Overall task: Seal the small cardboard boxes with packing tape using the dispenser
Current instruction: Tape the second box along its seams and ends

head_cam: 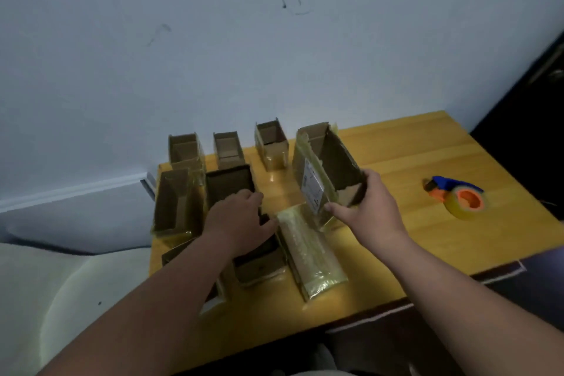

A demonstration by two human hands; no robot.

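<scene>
Right hand (374, 207): grips a labelled open box (326, 171), tilted
Left hand (241, 218): fingers relaxed, resting on a dark box (230, 181)
Tape dispenser (457, 195): lying on the table (412, 146), well apart

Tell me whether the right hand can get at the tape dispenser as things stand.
Probably not right away: the right hand grips a labelled box. The tape dispenser lies to its right on bare table, with nothing between them, so the path looks free once the box is put down.

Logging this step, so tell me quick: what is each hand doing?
Left hand: fingers resting on a dark box, grip unclear.
Right hand: holding a labelled box.
</scene>
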